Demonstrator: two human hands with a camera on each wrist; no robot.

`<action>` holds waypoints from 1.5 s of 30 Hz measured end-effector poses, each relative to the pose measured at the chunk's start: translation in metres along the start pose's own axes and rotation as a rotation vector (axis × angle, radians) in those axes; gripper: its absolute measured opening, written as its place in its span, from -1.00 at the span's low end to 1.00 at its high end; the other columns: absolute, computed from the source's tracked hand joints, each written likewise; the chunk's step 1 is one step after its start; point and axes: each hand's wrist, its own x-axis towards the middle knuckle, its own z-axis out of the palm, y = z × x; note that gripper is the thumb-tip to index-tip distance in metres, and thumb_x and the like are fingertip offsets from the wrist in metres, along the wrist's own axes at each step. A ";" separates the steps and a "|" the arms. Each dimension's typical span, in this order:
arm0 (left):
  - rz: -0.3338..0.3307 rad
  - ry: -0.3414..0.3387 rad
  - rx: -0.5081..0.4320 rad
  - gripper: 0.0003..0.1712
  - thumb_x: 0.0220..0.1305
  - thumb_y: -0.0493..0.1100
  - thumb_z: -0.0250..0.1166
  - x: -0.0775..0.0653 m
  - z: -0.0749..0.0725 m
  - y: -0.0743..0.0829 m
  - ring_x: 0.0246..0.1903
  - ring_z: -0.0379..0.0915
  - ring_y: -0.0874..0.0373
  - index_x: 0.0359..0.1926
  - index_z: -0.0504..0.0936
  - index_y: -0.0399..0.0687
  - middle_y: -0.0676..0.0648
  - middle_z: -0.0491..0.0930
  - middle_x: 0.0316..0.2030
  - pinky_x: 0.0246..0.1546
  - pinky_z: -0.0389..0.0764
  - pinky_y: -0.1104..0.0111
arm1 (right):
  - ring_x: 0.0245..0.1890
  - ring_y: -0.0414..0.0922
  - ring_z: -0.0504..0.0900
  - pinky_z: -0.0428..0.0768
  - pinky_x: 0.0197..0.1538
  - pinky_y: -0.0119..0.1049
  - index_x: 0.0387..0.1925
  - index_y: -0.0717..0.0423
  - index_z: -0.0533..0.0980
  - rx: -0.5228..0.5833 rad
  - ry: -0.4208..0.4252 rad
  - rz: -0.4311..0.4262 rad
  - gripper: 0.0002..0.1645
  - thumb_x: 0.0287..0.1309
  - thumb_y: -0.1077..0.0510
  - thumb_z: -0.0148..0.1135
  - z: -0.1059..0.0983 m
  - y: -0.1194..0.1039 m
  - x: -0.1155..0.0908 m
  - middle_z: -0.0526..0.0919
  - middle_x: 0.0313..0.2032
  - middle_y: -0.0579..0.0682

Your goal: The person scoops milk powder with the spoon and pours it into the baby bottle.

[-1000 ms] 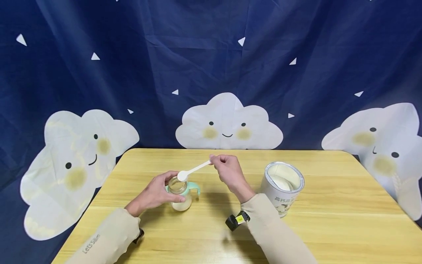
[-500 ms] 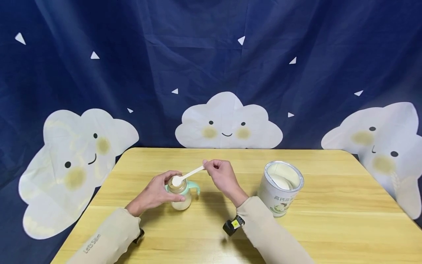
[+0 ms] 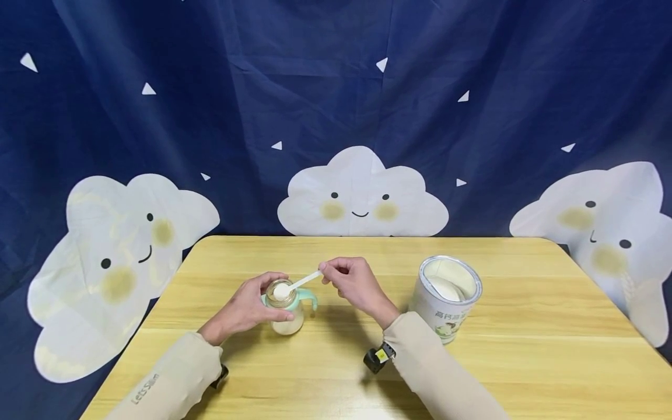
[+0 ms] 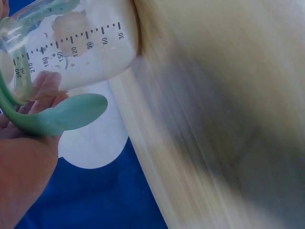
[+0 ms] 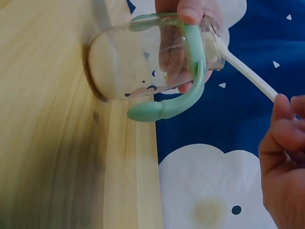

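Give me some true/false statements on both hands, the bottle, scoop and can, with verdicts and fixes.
1. The left hand holds the bottle. True.
2. The right hand pinches the scoop by its handle. True.
3. The scoop's bowl is down inside the can. False: it is at the top of the bottle.
4. The can stands uncovered on the table. True.
5. The bottle lies on its side. False: it is upright.
6. The curved grip on the bottle is red. False: it is pale green.
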 end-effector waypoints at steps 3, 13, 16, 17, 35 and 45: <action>-0.005 -0.007 -0.003 -0.07 -0.17 -0.07 0.69 0.000 -0.001 0.000 -0.13 0.52 0.07 0.24 0.50 -0.30 -0.05 0.64 -0.10 -0.04 0.54 0.24 | -0.68 -0.28 0.31 0.27 -0.64 -0.49 -0.23 0.34 0.69 0.049 -0.043 0.007 -0.73 0.35 0.15 0.26 -0.002 0.001 0.000 0.67 -0.45 0.13; 0.000 -0.010 -0.021 -0.07 -0.17 -0.08 0.69 0.000 0.000 -0.001 -0.13 0.53 0.08 0.24 0.49 -0.30 -0.04 0.64 -0.12 -0.04 0.55 0.25 | -0.65 -0.26 0.35 0.32 -0.61 -0.50 -0.20 0.32 0.69 0.036 -0.032 -0.052 -0.81 0.27 0.25 0.27 -0.002 -0.001 -0.002 0.63 -0.50 -0.10; -0.005 -0.013 -0.033 -0.07 -0.17 -0.08 0.69 -0.001 0.000 -0.001 -0.13 0.53 0.07 0.24 0.49 -0.29 -0.05 0.64 -0.12 -0.04 0.56 0.25 | -0.64 -0.28 0.36 0.33 -0.60 -0.50 -0.21 0.33 0.69 0.003 -0.031 -0.089 -0.81 0.24 0.27 0.27 -0.001 0.000 -0.002 0.58 -0.55 -0.12; -0.008 -0.014 -0.034 -0.07 -0.16 -0.08 0.69 -0.001 0.000 -0.002 -0.13 0.53 0.07 0.24 0.49 -0.29 -0.05 0.64 -0.12 -0.04 0.56 0.25 | -0.63 -0.28 0.36 0.33 -0.60 -0.50 -0.21 0.34 0.69 -0.008 -0.032 -0.103 -0.81 0.23 0.27 0.27 -0.001 0.001 -0.002 0.57 -0.56 -0.12; -0.009 -0.006 -0.016 -0.07 -0.18 -0.07 0.69 0.001 0.000 -0.001 -0.15 0.52 0.08 0.23 0.50 -0.28 -0.05 0.63 -0.12 -0.05 0.56 0.24 | -0.61 -0.26 0.38 0.33 -0.57 -0.48 -0.24 0.28 0.71 -0.074 -0.018 -0.156 -0.83 0.21 0.27 0.27 -0.001 0.000 -0.003 0.54 -0.61 -0.07; 0.023 -0.024 -0.035 -0.11 -0.15 -0.12 0.68 0.006 -0.004 0.006 0.05 0.53 -0.03 0.23 0.50 -0.26 -0.05 0.62 -0.02 0.14 0.49 0.04 | -0.70 -0.27 0.32 0.28 -0.63 -0.50 -0.26 0.34 0.68 0.048 0.043 -0.059 -0.82 0.27 0.27 0.23 -0.009 -0.004 -0.001 0.66 -0.48 0.06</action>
